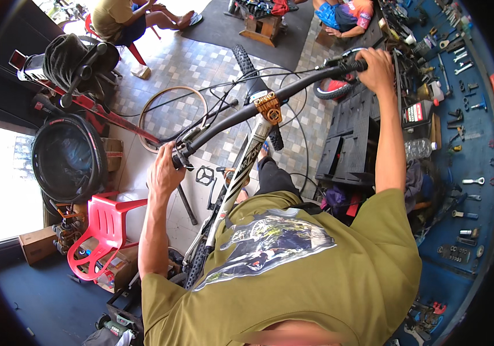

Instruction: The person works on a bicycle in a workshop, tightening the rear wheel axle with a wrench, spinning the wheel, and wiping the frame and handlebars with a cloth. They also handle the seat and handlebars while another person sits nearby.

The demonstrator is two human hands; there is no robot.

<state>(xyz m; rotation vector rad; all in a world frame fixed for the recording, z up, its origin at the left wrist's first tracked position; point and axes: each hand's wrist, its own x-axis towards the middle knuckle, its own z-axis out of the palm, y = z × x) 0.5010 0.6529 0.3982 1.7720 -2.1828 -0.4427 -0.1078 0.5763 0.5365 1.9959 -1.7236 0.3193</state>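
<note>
A bicycle with a white-and-black frame (246,154) stands between my arms, beside my legs. Its wide black handlebar (224,122) slants up to the right, clamped by a gold stem (268,108). My left hand (165,170) is closed round the handlebar's left end, close to the brake lever. Round the right end, my right hand (376,70) is wrapped over the grip. Loose black cables (303,130) loop out ahead of the bar. Beyond the stem shows the knobby front tire (244,62). A pedal (205,175) sticks out on the frame's left side.
At left are a red plastic chair (108,228), stacked black tires (39,161) and another bicycle with a red frame (100,111). A bare rim (143,118) lies on the tiles. Black drawers (348,147) and a blue tool board (460,173) line the right. Two people sit at the far side.
</note>
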